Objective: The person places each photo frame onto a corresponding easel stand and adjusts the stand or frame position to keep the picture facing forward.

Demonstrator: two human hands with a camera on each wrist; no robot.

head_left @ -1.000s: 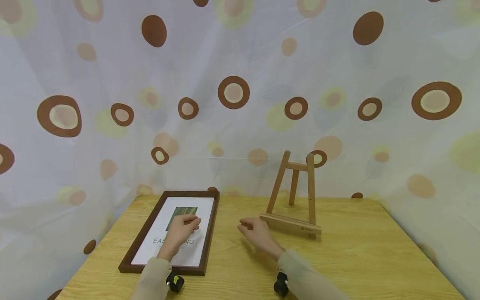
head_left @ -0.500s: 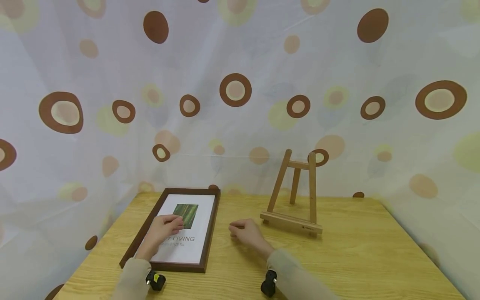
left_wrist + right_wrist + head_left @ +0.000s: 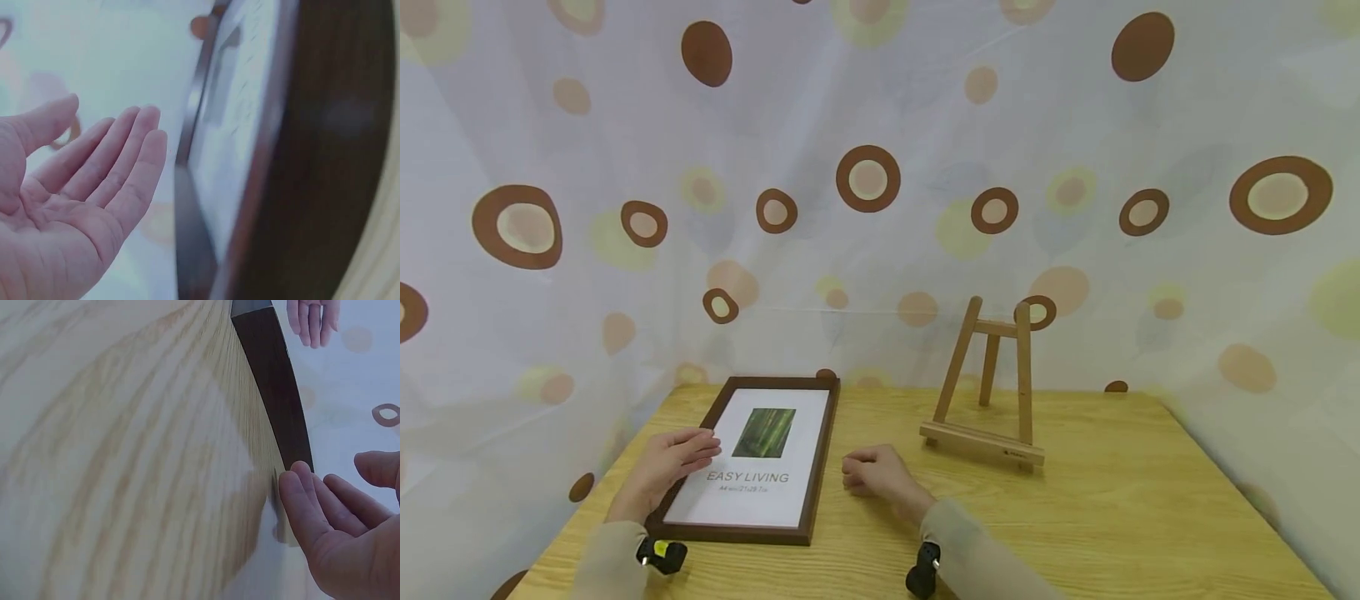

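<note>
L hand [image 3: 664,463] & R hand [image 3: 883,477]: thumbs spread from fingers, nothing held. Frame [image 3: 749,465] prob. stiff, lightish, front maybe fragile; best held by long rims [image 3: 820,460].

A brown picture frame [image 3: 754,465] lies face-up on the table [image 3: 1120,500].

Picture frame [image 3: 818,462] wood-look, smooth; easel [image 3: 982,442] smooth wood; tabletop [image 3: 1112,500] wood-grained (faint sheen).

Picture frame [image 3: 757,460] partly hidden by left hand [image 3: 668,460], easel label [image 3: 1016,455] unreadable
</note>
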